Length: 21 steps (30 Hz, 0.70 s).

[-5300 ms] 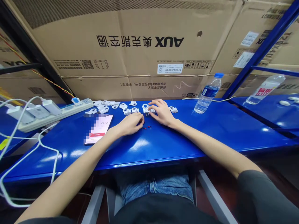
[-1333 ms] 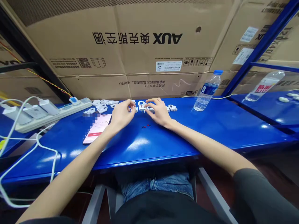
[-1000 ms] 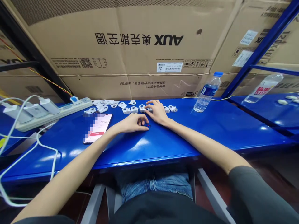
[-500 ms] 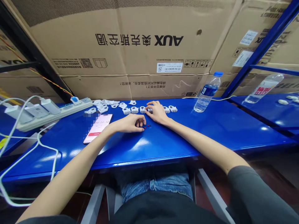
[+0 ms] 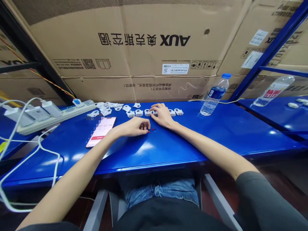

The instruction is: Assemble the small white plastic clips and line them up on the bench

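My left hand [image 5: 134, 126] rests on the blue table [image 5: 168, 144] with its fingers curled and the tips pinched down at a few tiny red parts [image 5: 152, 130]. What is between the fingertips is too small to see. My right hand [image 5: 162, 115] lies just behind, fingers bent over a small white plastic part [image 5: 154, 112] in a row of white parts [image 5: 138, 112]. More white parts [image 5: 108, 107] lie scattered to the left, and two more [image 5: 178, 112] sit to the right of my right hand.
A phone [image 5: 101, 131] with a lit screen lies left of my left hand. A white power strip [image 5: 55, 117] with chargers and cables runs along the left. A water bottle [image 5: 214, 95] stands at the right. Cardboard boxes [image 5: 134, 48] wall the back.
My left hand has come back from the row of white parts to the red bits near the table's middle. My right hand stays on the white part in the row.
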Motion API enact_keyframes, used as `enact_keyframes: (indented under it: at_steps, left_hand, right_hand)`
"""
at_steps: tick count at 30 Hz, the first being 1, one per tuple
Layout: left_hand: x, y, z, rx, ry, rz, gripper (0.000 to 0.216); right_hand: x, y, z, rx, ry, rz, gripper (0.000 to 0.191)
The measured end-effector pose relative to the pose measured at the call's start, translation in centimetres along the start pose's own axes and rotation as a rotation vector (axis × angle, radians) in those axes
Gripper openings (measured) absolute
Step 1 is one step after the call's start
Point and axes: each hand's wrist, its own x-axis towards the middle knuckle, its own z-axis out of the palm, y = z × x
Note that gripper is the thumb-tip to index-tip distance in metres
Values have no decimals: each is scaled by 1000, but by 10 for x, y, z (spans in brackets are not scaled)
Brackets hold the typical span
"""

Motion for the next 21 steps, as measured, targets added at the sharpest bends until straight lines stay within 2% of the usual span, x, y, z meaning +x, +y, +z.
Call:
enact_keyframes:
  at_steps: [4,8,12,15,18,21]
  left_hand:
    - [0,0,1,-15,2,19,12]
    - [-2,-1,1,-25,16,23,9]
    - [-3,-2,1,-15,49,24,6]
    - [-3,-2,1,5,52,30,6]
    - [-1,-1,1,57,135,48,7]
    - [1,1,0,56,270,71,10]
  right_hand:
    - [4,-5,-1,-16,12,-83,24]
    - [21,-16,-3,-53,-74,-185,26]
    - [35,-26,3,-106,-185,-207,26]
    - [36,-30,10,-105,-188,-207,23]
    - [36,-31,13,-76,-173,-198,22]
    - [39,-30,12,-26,-165,-174,30]
